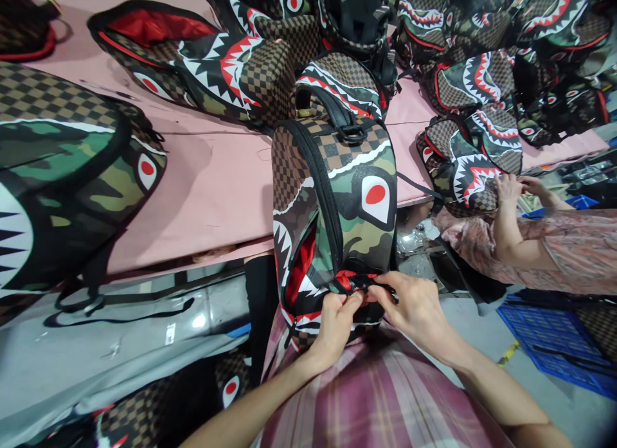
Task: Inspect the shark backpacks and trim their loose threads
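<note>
Head view: L hand point(335, 329) & R hand point(417, 310) pinched at backpack point(357, 232) opening, bench's front edge.
Detail: L hand reached up from below, thumb + index narrow nr opening's rim; R hand was palm-down, fingers closed on thin black strip point(385, 290); what strip joined was hidden by fingers. Backpack leaned at front edge of pink bench point(216, 191), nr mid-length, above plaid clothing point(376, 396). Side gaped, red lining point(301, 274) showing; contents, if any, couldn't be made out. Open bag point(149, 30) twd bench's back edge also showed red inside. Blue crate point(554, 345) at R had dark strips across it. Co-worker's hands point(509, 191) touched another bag. Large bag point(62, 178) at L was cut off by frame.
</note>
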A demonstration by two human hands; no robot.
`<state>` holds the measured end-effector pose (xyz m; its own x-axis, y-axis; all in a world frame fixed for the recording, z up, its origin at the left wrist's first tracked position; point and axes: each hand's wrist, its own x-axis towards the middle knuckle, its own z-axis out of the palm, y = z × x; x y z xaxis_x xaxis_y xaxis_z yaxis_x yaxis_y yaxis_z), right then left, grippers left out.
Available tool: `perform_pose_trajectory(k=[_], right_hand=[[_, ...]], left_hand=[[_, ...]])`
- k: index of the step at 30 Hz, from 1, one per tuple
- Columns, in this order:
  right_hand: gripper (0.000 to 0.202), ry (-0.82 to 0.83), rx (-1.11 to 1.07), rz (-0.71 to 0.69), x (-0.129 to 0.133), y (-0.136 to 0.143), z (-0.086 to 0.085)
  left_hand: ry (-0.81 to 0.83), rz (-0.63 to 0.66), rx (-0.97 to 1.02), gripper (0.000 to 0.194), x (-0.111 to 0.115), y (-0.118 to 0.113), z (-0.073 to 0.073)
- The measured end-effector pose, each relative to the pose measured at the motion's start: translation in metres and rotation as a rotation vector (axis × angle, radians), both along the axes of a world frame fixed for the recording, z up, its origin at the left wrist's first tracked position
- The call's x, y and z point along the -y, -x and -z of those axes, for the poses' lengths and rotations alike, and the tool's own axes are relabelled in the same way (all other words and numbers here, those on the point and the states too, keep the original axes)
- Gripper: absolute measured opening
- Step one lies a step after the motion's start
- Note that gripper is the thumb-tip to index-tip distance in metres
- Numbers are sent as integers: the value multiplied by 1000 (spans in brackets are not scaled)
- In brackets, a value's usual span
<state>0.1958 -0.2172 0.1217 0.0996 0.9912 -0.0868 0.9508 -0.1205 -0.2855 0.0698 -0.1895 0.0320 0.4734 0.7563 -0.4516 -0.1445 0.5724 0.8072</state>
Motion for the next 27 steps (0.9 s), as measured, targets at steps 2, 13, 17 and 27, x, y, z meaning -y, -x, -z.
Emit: perform_pose_trajectory(k=[2, 13, 17, 27], right_hand=[[23, 25, 64, -5, -5, 5, 0], [22, 98, 191, -39, -14, 12, -3], [23, 156, 220, -22, -20, 16, -5], [24, 184, 82, 16, -21, 3, -12]], left_hand=[[-19, 6, -10, 27, 0, 0, 1], [-35, 5, -2, 25, 1, 2, 3], [-49, -8, -58, 27, 2, 3, 7], [-32, 1, -64, 34, -1, 3, -3]])
